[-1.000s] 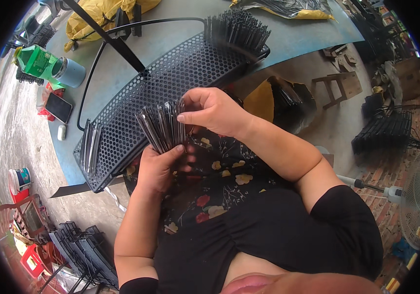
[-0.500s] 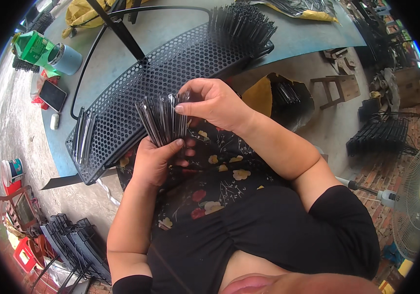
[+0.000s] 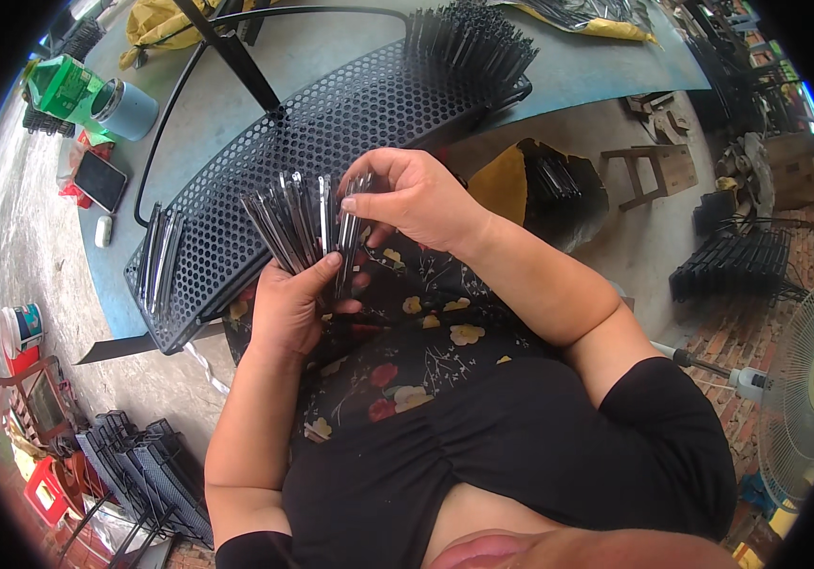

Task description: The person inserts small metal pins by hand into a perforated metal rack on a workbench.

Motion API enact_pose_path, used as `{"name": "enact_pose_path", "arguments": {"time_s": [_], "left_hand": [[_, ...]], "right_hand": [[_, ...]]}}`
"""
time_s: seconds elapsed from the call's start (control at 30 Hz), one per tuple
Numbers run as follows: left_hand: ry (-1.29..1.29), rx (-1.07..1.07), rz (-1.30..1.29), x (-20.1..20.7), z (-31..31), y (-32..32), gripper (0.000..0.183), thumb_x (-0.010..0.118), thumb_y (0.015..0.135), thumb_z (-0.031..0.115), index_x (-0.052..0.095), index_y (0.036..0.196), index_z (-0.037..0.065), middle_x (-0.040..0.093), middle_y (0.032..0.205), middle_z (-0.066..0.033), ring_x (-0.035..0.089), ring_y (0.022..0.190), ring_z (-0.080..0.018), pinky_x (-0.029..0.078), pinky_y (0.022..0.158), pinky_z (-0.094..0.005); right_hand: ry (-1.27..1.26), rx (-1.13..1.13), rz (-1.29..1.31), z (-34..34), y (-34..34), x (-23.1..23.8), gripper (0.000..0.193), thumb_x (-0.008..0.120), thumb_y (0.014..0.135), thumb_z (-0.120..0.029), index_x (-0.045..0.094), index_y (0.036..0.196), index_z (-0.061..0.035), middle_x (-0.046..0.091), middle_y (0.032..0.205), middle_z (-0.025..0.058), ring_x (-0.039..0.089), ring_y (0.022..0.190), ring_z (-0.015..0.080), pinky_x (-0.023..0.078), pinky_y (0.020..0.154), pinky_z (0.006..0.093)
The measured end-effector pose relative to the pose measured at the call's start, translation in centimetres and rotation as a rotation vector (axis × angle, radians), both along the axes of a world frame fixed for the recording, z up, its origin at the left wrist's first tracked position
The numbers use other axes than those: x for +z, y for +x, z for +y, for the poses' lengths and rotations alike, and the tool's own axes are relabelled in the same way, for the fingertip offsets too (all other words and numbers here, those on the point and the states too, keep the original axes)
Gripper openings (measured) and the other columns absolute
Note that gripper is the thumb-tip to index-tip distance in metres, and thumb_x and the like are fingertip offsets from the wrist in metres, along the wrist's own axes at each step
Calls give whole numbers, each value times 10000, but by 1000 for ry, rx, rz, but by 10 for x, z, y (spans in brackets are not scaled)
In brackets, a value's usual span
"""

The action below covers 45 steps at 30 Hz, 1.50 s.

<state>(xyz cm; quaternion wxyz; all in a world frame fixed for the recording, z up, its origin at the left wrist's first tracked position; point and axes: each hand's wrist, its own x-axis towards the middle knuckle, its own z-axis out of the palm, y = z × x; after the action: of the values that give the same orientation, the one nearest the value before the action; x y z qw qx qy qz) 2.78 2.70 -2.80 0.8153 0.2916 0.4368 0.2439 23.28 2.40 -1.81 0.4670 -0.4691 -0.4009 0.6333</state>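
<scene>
A fanned bundle of thin, shiny dark metal strips (image 3: 293, 228) stands upright over my lap, and my left hand (image 3: 286, 308) is closed around its lower end. The thumb presses across the front of the strips. At the bundle's right side, my right hand (image 3: 416, 201) pinches the upper part of a few strips between thumb and fingers. Behind both hands lies a curved black perforated metal panel (image 3: 331, 119). More strips (image 3: 160, 264) rest on the panel's left end, and a dense heap of black strips (image 3: 471, 57) sits on its far right end.
The panel lies on a blue-grey table (image 3: 559, 100). To its left are a phone (image 3: 101, 180), a light-blue cup (image 3: 125, 109) and a green container (image 3: 61, 87). An open yellow-and-black sack (image 3: 559, 190) holding strips is at right, near a wooden stool (image 3: 649, 175) and a fan (image 3: 810, 379).
The strips in my left hand have spread wider, the left ones leaning further left. My right hand has separated a few strips at the right side from the others.
</scene>
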Motion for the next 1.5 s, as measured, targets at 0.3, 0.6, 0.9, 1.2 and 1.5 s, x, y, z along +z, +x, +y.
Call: {"name": "enact_pose_path", "arguments": {"time_s": [0.3, 0.6, 0.9, 1.2, 1.5], "left_hand": [[8, 65, 35, -1, -1, -2, 261, 607, 932, 132, 557, 1152, 0, 658, 1062, -170, 695, 883, -270, 609, 526, -347], [-162, 64, -124, -9, 7, -9, 437, 579, 934, 129, 434, 1309, -42, 585, 1236, -219, 636, 1079, -316, 638, 655, -425], [-149, 38, -132, -9, 7, -9, 480, 556, 931, 97, 387, 1355, -49, 559, 1269, -236, 616, 1111, -342, 642, 643, -448], [-123, 6, -43, -11, 11, -5, 449, 561, 923, 92, 419, 1329, -38, 587, 1225, -237, 648, 1051, -336, 639, 601, -396], [-60, 45, 97, -11, 8, 0, 315, 572, 930, 106, 506, 1209, -24, 663, 1057, -173, 700, 865, -273, 619, 594, -353]], "right_hand": [[157, -292, 99, 3, 57, 16, 120, 620, 913, -49, 612, 1020, 4, 699, 918, 122, 676, 782, 139, 559, 581, 233], [743, -1014, -610, 8, 156, -7, 145, 712, 861, -75, 654, 976, -9, 709, 771, 59, 647, 609, 77, 531, 555, 209], [610, -974, -528, 11, 163, -6, 125, 674, 886, -73, 652, 986, 0, 719, 799, 72, 639, 606, 80, 517, 541, 207], [899, -801, -1191, 38, 164, 3, 184, 735, 818, -123, 674, 980, -61, 693, 738, 37, 638, 617, 177, 519, 586, 285], [774, -718, -1429, 40, 161, 18, 224, 728, 796, -203, 745, 982, -79, 633, 1220, 84, 452, 1252, 331, 305, 1059, 452]]}}
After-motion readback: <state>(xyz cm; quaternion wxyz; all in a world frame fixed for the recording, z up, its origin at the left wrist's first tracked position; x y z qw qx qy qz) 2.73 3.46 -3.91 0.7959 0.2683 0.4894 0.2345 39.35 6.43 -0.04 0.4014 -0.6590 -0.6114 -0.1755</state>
